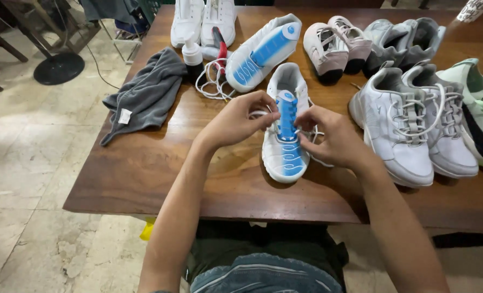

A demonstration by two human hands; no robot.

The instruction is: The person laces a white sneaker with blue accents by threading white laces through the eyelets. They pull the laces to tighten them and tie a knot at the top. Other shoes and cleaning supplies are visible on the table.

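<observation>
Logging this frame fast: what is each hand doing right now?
Left hand: pinched shut on a white lace beside the blue-and-white shoe.
Right hand: fingers closed at the shoe's laces; exact grip cannot be told.

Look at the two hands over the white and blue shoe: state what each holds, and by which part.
Each hand, left hand and right hand, pinches the white lace of the white and blue shoe, one at either side of its blue tongue.
</observation>
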